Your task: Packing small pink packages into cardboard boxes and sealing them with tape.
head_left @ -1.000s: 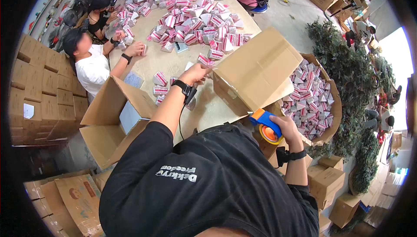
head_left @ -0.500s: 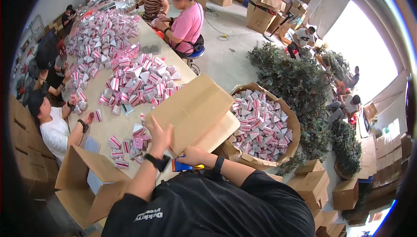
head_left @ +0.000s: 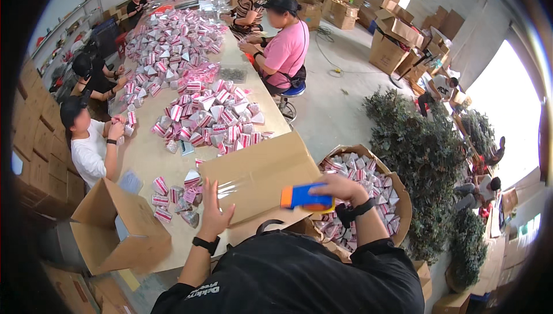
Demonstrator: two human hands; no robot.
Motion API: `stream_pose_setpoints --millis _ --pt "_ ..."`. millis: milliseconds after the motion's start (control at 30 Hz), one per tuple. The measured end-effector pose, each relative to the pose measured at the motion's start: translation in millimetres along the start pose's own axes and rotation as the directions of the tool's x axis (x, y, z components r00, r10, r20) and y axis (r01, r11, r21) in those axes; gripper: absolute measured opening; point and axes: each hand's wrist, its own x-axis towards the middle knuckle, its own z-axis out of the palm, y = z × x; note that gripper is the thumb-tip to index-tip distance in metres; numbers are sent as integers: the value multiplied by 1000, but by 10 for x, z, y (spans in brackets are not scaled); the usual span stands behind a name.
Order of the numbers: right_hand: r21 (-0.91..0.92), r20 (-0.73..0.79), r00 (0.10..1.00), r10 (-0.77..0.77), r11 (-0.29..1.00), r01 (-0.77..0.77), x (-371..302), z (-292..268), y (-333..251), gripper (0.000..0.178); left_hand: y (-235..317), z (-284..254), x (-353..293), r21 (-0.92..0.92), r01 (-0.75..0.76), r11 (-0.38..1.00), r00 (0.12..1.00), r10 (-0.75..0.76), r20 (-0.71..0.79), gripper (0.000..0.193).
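Note:
A closed cardboard box (head_left: 262, 167) lies before me on the table's near end. My left hand (head_left: 215, 215) rests on its near left part, fingers spread. Beside those fingers, a shiny strip that looks like clear tape shows on the cardboard. In my right hand (head_left: 341, 187) is a blue and orange tape dispenser (head_left: 305, 196), held over the box's right end and slightly blurred. Several small triangular packets with pink and white labels (head_left: 162, 200) lie left of the box.
An open carton (head_left: 124, 230) stands at the near left. Large packet piles (head_left: 173, 43) cover the long table (head_left: 141, 161). A wide carton (head_left: 405, 199) full of packets is at my right, with artificial greenery (head_left: 403, 130) beyond. Co-workers sit along both table sides.
My right hand has swung rightward with the tape dispenser, from the box's near edge to its right end. My left hand has moved lower on the box. The view has shifted.

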Motion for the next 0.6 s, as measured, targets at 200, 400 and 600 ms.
stream_pose_setpoints --millis 200,400,600 --pt "328 -521 845 122 942 66 195 -314 137 40 -224 -315 287 126 64 990 998 -66 15 98" --pt "425 -524 837 158 900 97 245 -230 663 36 -491 -540 750 29 377 926 925 -378 42 85" --pt "451 -588 782 206 886 105 -226 -228 759 30 -805 -609 1671 365 449 816 883 -467 -42 69"
